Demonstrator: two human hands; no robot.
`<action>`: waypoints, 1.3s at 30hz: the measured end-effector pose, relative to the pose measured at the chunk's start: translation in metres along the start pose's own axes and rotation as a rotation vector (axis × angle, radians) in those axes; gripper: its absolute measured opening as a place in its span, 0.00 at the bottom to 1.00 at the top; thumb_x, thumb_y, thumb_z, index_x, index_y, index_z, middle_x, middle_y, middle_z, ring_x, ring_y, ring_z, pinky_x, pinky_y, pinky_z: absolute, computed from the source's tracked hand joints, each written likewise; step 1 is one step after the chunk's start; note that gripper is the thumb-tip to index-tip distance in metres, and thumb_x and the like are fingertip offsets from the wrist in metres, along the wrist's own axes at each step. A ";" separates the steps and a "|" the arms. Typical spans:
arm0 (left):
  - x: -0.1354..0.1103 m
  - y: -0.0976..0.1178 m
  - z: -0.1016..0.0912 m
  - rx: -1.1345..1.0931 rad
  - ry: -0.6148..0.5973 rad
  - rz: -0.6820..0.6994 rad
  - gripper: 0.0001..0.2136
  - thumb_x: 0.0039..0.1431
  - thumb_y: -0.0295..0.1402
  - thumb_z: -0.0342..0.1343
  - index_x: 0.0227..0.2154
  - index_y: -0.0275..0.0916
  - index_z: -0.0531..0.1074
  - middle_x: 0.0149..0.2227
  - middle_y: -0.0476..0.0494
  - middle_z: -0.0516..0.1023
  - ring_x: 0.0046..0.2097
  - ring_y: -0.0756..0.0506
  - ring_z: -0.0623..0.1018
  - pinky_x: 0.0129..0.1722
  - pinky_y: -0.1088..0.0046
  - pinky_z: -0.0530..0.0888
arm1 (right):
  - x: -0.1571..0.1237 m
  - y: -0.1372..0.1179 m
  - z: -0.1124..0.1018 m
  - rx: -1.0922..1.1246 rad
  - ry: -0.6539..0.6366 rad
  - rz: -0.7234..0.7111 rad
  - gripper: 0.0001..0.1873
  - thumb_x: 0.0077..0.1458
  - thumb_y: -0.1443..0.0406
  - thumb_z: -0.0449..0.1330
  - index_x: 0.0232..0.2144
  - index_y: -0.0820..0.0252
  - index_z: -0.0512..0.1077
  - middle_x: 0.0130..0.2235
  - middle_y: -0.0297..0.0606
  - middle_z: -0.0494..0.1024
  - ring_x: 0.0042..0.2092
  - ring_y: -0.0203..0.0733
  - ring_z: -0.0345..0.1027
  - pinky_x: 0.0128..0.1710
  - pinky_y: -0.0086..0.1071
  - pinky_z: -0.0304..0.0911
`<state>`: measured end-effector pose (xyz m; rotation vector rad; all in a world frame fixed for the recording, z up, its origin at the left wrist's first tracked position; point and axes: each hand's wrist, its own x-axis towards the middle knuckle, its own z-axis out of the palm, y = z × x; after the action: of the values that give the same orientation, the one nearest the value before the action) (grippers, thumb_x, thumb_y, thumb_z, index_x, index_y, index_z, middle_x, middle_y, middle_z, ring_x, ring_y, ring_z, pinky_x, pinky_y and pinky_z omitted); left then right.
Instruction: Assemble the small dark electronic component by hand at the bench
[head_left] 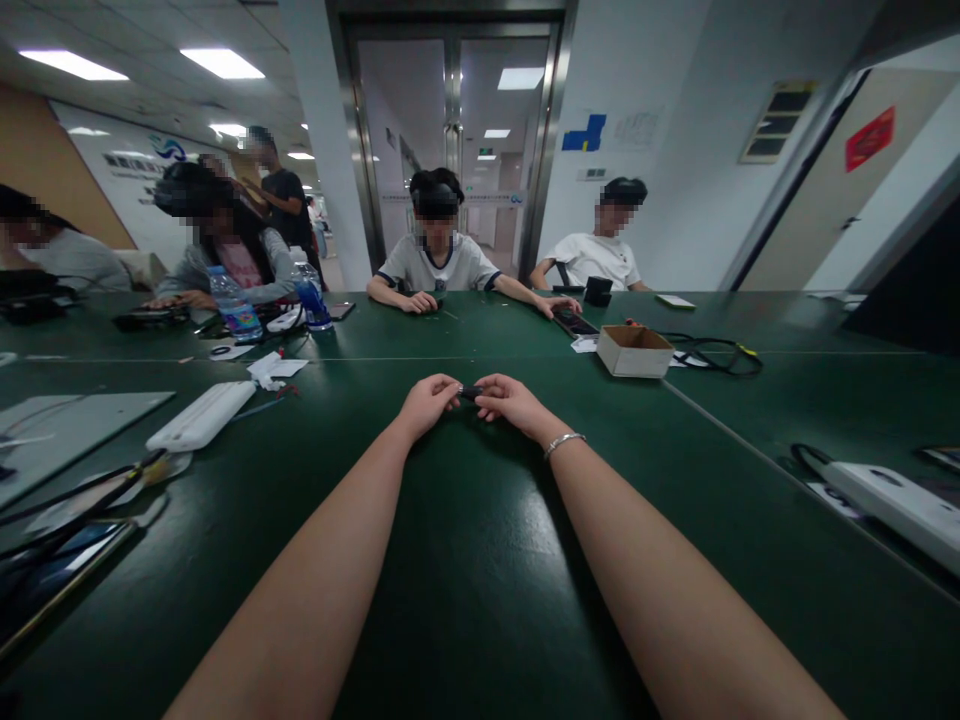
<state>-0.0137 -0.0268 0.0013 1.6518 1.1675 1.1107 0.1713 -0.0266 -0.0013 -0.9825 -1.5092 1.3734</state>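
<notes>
Both my arms stretch forward over a dark green table. My left hand and my right hand meet at the middle of the table, fingers curled, pinching a small black object between their fingertips. What the object is I cannot make out. A silver bracelet circles my right wrist.
A small cardboard box and a black cable lie to the right. White power strips rest at left and right. Water bottles stand far left. Several other people sit across the table.
</notes>
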 end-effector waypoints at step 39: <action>-0.011 0.009 0.005 0.454 0.054 0.119 0.17 0.51 0.51 0.56 0.25 0.40 0.70 0.26 0.50 0.74 0.28 0.48 0.71 0.27 0.74 0.61 | -0.008 -0.013 0.022 -0.412 0.026 -0.014 0.15 0.43 0.66 0.69 0.35 0.63 0.71 0.26 0.31 0.73 0.21 0.30 0.62 0.19 0.25 0.58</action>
<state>-0.0084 -0.0402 0.0064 2.0673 1.4501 1.0155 0.1529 -0.0429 0.0100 -1.2307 -1.8162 1.0528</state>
